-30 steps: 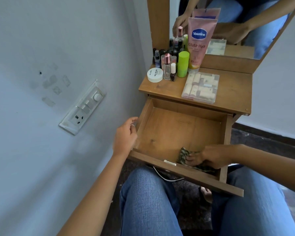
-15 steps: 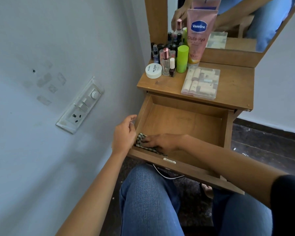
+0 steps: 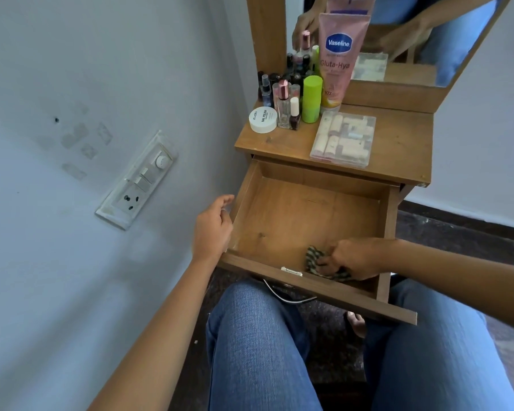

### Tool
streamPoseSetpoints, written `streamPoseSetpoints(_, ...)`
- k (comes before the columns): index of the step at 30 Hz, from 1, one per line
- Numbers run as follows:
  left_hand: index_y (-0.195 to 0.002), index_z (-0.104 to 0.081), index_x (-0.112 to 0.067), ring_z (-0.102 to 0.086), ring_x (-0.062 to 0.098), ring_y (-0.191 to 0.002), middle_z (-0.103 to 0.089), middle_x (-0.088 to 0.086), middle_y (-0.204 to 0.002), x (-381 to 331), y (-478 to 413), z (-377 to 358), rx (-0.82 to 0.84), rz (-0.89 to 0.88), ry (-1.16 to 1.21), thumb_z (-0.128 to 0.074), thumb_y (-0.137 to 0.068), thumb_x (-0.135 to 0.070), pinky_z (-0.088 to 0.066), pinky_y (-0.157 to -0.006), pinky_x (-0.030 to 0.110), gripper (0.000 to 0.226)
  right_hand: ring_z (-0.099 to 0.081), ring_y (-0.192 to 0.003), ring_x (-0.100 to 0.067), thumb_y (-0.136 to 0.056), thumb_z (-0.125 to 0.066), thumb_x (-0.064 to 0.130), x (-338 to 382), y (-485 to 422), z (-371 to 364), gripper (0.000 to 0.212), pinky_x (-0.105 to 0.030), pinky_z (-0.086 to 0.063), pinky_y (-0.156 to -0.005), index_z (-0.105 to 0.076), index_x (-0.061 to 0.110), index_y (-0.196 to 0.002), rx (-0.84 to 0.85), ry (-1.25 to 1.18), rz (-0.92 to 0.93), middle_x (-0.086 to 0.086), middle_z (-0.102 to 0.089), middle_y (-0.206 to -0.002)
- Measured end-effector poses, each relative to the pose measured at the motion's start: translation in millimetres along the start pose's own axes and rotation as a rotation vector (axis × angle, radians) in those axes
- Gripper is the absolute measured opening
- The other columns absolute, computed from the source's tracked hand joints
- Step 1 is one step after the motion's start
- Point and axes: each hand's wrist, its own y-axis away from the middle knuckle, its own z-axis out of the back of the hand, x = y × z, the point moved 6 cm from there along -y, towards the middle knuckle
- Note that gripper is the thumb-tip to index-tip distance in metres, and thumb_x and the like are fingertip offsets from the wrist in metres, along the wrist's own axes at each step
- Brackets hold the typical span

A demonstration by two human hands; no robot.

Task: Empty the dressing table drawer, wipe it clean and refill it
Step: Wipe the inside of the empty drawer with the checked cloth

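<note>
Right fingers [image 3: 324, 264] pinch a checked cloth [image 3: 316, 259] against the drawer [image 3: 279, 221] floor at 5 o'clock, near the front panel; left hand [image 3: 212, 229] curls loosely over the drawer's 9 o'clock wall, below the desk [image 3: 398, 143]

The open drawer [image 3: 306, 215] is mostly bare wood, leaving free room across its back and middle. A cloth [image 3: 318, 261] under the right hand [image 3: 353, 258] blocks the front right corner. The left hand [image 3: 212, 228] occupies the left wall.

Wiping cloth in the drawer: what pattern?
Dark green-and-pale checked cloth, clearest in the head view.
</note>
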Motion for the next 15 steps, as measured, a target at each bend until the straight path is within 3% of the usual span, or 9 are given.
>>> streamPoseSetpoints(3,-0.122,-0.06,-0.012,-0.067,0.02,-0.091,-0.066,-0.001,-0.12,-1,0,0,0.004,-0.005,0.001,-0.04,-0.092,-0.001,-0.051,-0.081,0.029,0.038,-0.054,-0.114,-0.015,-0.09,-0.046,0.002,-11,14,15,0.055,-0.033,-0.047,-0.098,-0.05,0.033,-0.135,0.019,-0.274,-0.013,0.003,-0.056,-0.128)
streamPoseSetpoints(5,-0.122,-0.059,-0.013,-0.067,0.026,-0.088,-0.065,-0.001,-0.121,0,-1,0,0.006,-0.004,-0.011,-0.04,-0.092,-0.001,-0.051,-0.077,0.03,0.038,-0.06,-0.103,-0.012,-0.089,-0.043,-0.001,-21,17,28,0.054,-0.03,-0.05,-0.093,-0.057,0.031,-0.13,-0.049,-0.554,-0.058,0.007,-0.063,-0.12)
streamPoseSetpoints(9,-0.122,-0.06,-0.014,-0.065,0.028,-0.077,-0.066,-0.001,-0.12,0,-2,-1,0.011,-0.003,-0.013,-0.04,-0.092,-0.002,-0.047,-0.069,0.026,0.038,-0.063,-0.081,-0.023,-0.093,-0.039,0.0,-16,3,41,0.041,-0.041,-0.053,-0.079,-0.064,0.016,-0.121,-0.17,-1.143,-0.031,-0.017,-0.07,-0.104)
streamPoseSetpoints(12,-0.122,-0.06,-0.014,-0.066,0.022,-0.079,-0.066,-0.001,-0.119,1,-3,-1,0.013,0.009,-0.006,-0.04,-0.092,-0.002,-0.048,-0.072,0.026,0.038,-0.063,-0.077,-0.007,-0.094,-0.037,-0.002,11,-20,63,0.046,-0.02,-0.054,-0.067,-0.054,0.018,-0.132,-0.264,-1.125,0.008,-0.002,-0.067,-0.101)
streamPoseSetpoints(13,-0.122,-0.06,-0.014,-0.066,0.02,-0.082,-0.066,-0.001,-0.119,1,-3,-1,0.013,0.008,-0.005,-0.04,-0.092,-0.002,-0.048,-0.074,0.025,0.038,-0.062,-0.084,-0.006,-0.093,-0.037,-0.003,22,-30,73,0.051,-0.02,-0.054,-0.072,-0.05,0.021,-0.136,-0.28,-1.067,0.036,0.002,-0.064,-0.109)
streamPoseSetpoints(15,-0.122,-0.06,-0.013,-0.066,0.016,-0.087,-0.066,0.0,-0.12,-1,-4,0,0.013,-0.006,-0.006,-0.041,-0.092,-0.001,-0.046,-0.078,0.021,0.038,-0.054,-0.116,-0.012,-0.091,-0.037,-0.007,43,-51,85,0.062,-0.026,-0.046,-0.098,-0.041,0.027,-0.142,-0.271,-0.901,0.113,0.001,-0.05,-0.138)
